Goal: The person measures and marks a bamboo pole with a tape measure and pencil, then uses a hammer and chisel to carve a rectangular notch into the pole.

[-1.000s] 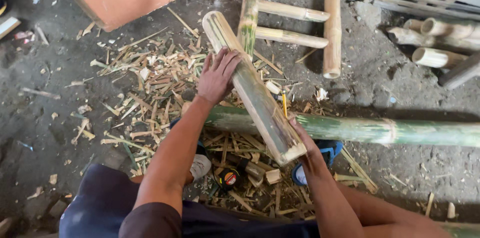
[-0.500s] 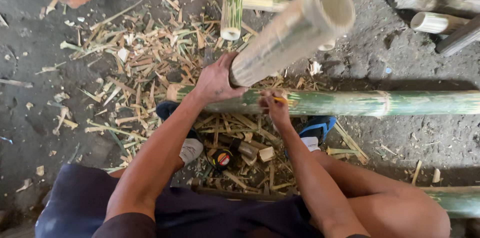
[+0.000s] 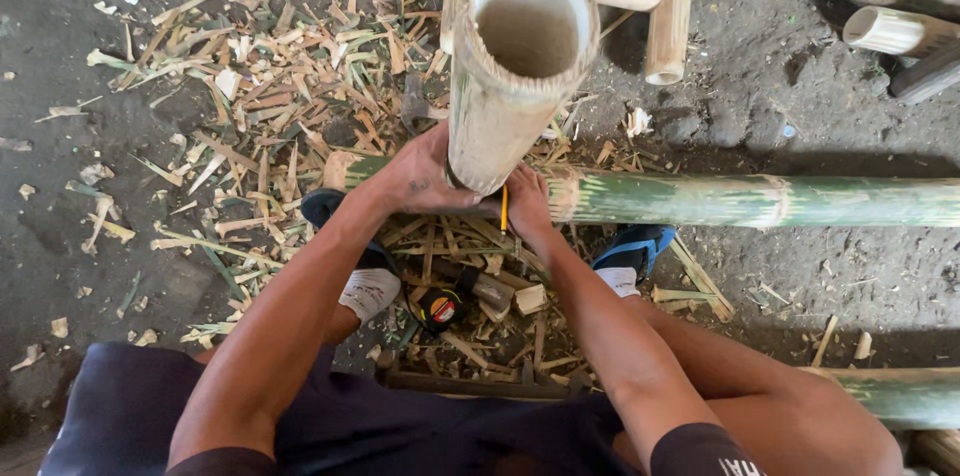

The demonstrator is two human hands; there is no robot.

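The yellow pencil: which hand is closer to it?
Right. The right hand holds the yellow pencil at the bamboo tube's base; the left hand grips the tube's other side.

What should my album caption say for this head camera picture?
Both hands, left hand and right hand, hold a hollow bamboo tube upright on a green bamboo pole.

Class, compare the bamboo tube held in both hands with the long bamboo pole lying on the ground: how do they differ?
The held bamboo tube stands upright, its hollow end facing the camera; the long bamboo pole lies flat. The tube's surface is pale and scraped; the pole's is green. The left hand and right hand grip the tube's base.
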